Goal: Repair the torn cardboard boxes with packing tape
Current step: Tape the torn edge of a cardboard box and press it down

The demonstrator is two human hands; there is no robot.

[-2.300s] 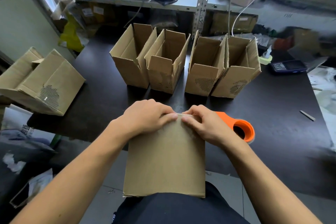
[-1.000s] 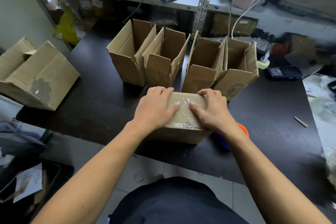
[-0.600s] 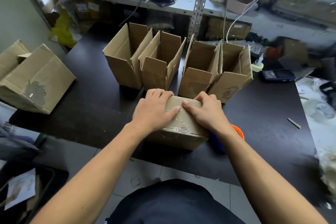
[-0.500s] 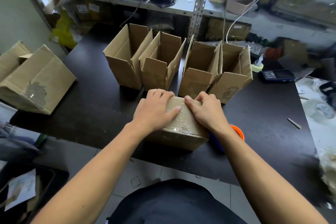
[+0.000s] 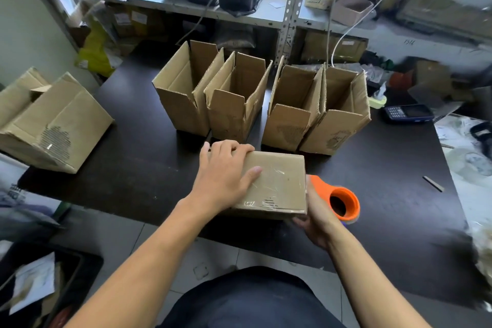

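Cardboard box (image 5: 277,181) sits taped at the frame's centre on the dark table (image 5: 133,176), your left hand (image 5: 226,173) pressing flat with fingers straight, your right hand (image 5: 316,218) curling round its lower-right corner beside the orange tape dispenser (image 5: 338,200), so next probably comes turning it over.
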